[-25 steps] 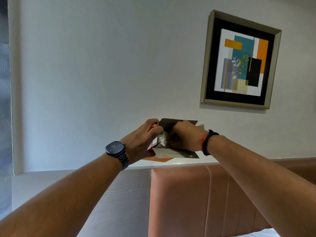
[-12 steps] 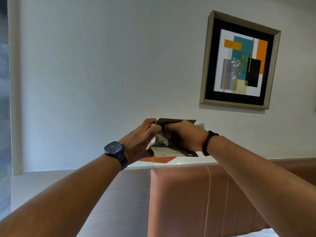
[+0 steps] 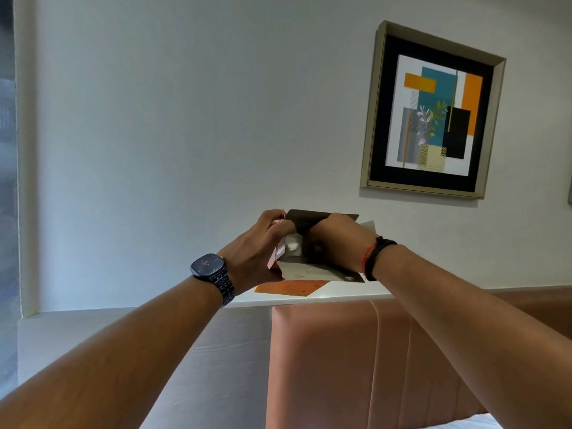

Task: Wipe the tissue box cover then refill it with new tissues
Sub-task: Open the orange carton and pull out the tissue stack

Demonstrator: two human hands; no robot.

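No legible writing on anything. L hand (image 3: 257, 246) w/ watch (image 3: 208, 267), fingers curled, pinching pink tissue pack (image 3: 280, 247) at open end of dark tissue box cover (image 3: 322, 243). R hand (image 3: 339, 239) clamped on cover's upper flap. Cover held up above ledge (image 3: 340, 294), over orange card (image 3: 292, 287).

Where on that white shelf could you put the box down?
The white ledge is bare to the right of the orange card, above the padded headboard. The lower sill on the left looks bare too. The middle is crowded: both hands hold the tissue box cover over the card.
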